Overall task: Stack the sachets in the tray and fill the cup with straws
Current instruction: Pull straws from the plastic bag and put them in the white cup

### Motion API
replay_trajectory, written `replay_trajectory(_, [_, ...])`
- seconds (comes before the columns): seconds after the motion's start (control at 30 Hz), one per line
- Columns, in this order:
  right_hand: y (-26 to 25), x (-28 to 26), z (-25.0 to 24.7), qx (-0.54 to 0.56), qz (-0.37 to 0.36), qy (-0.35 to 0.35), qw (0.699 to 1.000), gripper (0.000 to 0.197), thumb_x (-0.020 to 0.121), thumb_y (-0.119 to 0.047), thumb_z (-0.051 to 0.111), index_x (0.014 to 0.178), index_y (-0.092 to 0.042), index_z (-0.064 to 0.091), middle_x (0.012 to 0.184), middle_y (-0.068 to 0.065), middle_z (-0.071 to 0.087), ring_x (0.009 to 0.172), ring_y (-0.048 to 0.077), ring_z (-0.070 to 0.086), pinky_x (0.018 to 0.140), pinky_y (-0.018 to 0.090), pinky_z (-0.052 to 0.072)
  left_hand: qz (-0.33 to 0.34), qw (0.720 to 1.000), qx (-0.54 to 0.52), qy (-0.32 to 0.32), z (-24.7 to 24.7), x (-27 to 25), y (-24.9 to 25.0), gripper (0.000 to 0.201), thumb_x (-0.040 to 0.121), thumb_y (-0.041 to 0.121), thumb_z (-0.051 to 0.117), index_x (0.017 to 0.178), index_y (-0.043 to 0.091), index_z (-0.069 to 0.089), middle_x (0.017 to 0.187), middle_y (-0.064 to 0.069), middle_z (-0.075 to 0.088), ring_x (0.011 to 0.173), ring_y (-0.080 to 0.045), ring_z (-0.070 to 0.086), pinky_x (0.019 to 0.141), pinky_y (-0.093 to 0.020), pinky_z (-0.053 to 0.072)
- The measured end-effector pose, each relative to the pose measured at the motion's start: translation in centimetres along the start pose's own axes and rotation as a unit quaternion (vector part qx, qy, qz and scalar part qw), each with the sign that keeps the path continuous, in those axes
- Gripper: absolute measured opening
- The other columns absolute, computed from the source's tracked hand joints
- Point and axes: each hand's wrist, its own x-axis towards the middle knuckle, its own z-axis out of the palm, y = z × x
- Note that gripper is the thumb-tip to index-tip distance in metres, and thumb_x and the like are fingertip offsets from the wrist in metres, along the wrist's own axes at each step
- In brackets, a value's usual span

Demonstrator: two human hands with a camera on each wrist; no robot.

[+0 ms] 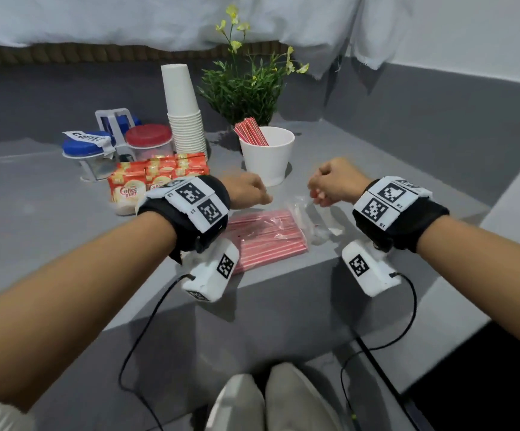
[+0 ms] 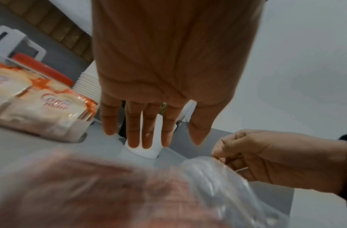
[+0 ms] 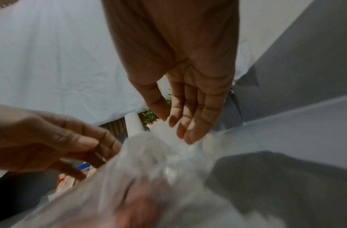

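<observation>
Head view: both forearms reach over the grey table (image 1: 376,169). Left hand (image 1: 246,191) and right hand (image 1: 334,181) hover, loosely curled, above the clear bag of straws (image 1: 264,234). White cup (image 1: 268,157) holds some straws; sachets (image 1: 156,175) sit left.
Left wrist: fingers (image 2: 133,123) extended, released.
Right wrist: fingers (image 3: 196,114) relaxed, grasping nothing.

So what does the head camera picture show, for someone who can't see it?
Two hands, left hand and right hand, hover over a clear bag of red straws on a grey table. Behind stand a white cup holding straws, orange sachets and paper cups.
</observation>
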Motion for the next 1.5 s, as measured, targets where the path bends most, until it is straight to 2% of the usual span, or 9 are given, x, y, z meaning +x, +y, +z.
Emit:
replay_trajectory(0.17, [2.3, -2.3, 1.5, -0.109, 0.018, -0.064, 0.992, 0.027, 0.083, -0.002, 0.05, 0.057, -0.01, 0.055, 0.065, 0.008, 0.056, 0.066, 0.022, 0.054, 0.067, 0.03, 0.047, -0.049, 0.998, 0.012, -0.022, 2.8, -1.1, -1.2, 0.041, 0.093, 0.034, 0.05, 0.125, 0.008, 0.05, 0.13, -0.009, 0.053, 0.119, -0.024, 0.049, 0.094, -0.029, 0.037])
replay_trajectory(0.43, [2.0, -2.9, 3.0, -0.086, 0.006, -0.064, 0.994, 0.024, 0.083, -0.001, 0.052, 0.065, -0.015, 0.054, 0.064, -0.003, 0.052, 0.059, 0.01, 0.048, 0.06, 0.023, 0.041, -0.068, 0.996, 0.059, -0.002, 5.2, -2.1, -2.2, 0.076, 0.08, 0.05, 0.063, 0.141, 0.023, 0.029, 0.141, -0.009, 0.035, 0.131, -0.033, 0.031, 0.108, -0.044, 0.029])
replay_trajectory(0.63, [2.1, -2.8, 3.4, -0.045, -0.015, -0.06, 0.997, 0.037, 0.08, 0.009, 0.048, 0.056, -0.018, 0.054, 0.063, -0.003, 0.052, 0.069, 0.015, 0.051, 0.07, 0.028, 0.044, -0.071, 0.997, 0.038, 0.02, 5.7, -2.2, -2.5, 0.065, 0.082, 0.049, 0.06, 0.136, 0.021, 0.035, 0.135, -0.011, 0.033, 0.129, -0.034, 0.027, 0.105, -0.046, 0.03])
replay_trajectory(0.73, [2.1, -3.0, 4.0, -0.023, -0.029, -0.062, 0.997, 0.03, 0.082, 0.007, 0.044, 0.075, -0.013, 0.065, 0.071, -0.004, 0.056, 0.074, 0.016, 0.052, 0.06, 0.02, 0.041, -0.066, 0.997, 0.028, 0.019, 6.0, -2.1, -2.9, 0.057, 0.086, 0.047, 0.055, 0.132, 0.019, 0.034, 0.133, -0.013, 0.034, 0.126, -0.034, 0.03, 0.102, -0.044, 0.032])
replay_trajectory(0.87, [2.4, -2.6, 4.7, -0.002, -0.052, -0.043, 0.998, 0.026, 0.083, 0.008, 0.045, 0.079, -0.006, 0.067, 0.084, 0.014, 0.063, 0.078, 0.023, 0.057, 0.061, 0.026, 0.044, -0.068, 0.997, 0.03, 0.023, 6.1, -1.8, -3.0, 0.054, 0.089, 0.045, 0.051, 0.132, 0.017, 0.033, 0.133, -0.015, 0.035, 0.125, -0.035, 0.032, 0.101, -0.044, 0.033])
replay_trajectory(1.1, [2.2, -2.0, 3.2, 0.123, -0.04, 0.004, 0.992, 0.029, 0.086, 0.0, 0.058, 0.064, -0.018, 0.063, 0.06, -0.004, 0.058, 0.052, 0.006, 0.052, 0.046, 0.013, 0.043, -0.067, 0.997, 0.02, 0.03, 6.1, -1.5, -3.4, 0.053, 0.091, 0.046, 0.047, 0.131, 0.014, 0.033, 0.134, -0.016, 0.036, 0.127, -0.034, 0.032, 0.102, -0.042, 0.032])
replay_trajectory(1.17, [2.0, -1.9, 3.2, 0.132, -0.036, -0.003, 0.991, 0.028, 0.086, 0.001, 0.057, 0.064, -0.014, 0.062, 0.053, -0.002, 0.057, 0.041, 0.003, 0.049, 0.039, 0.011, 0.038, -0.069, 0.997, 0.023, 0.03, 6.1, -1.4, -3.4, 0.052, 0.092, 0.046, 0.046, 0.129, 0.012, 0.034, 0.134, -0.016, 0.036, 0.127, -0.034, 0.032, 0.101, -0.041, 0.032])
replay_trajectory(1.33, [1.5, -2.3, 3.4, 0.173, -0.018, -0.111, 0.978, 0.025, 0.092, -0.002, 0.048, 0.077, -0.017, 0.061, 0.076, 0.014, 0.055, 0.059, 0.019, 0.046, 0.045, 0.019, 0.041, -0.08, 0.995, 0.043, 0.036, 6.2, -1.0, -3.4, 0.054, 0.092, 0.048, 0.043, 0.129, 0.009, 0.034, 0.135, -0.017, 0.036, 0.126, -0.034, 0.033, 0.101, -0.041, 0.032])
replay_trajectory(1.5, [1.6, -2.5, 3.9, 0.183, -0.051, -0.058, 0.98, 0.025, 0.091, 0.002, 0.049, 0.076, -0.013, 0.063, 0.065, 0.011, 0.055, 0.039, 0.01, 0.047, 0.03, 0.013, 0.032, -0.072, 0.996, 0.038, 0.048, 6.5, -1.2, -3.4, 0.053, 0.092, 0.048, 0.043, 0.128, 0.009, 0.035, 0.132, -0.016, 0.037, 0.124, -0.033, 0.034, 0.099, -0.039, 0.032])
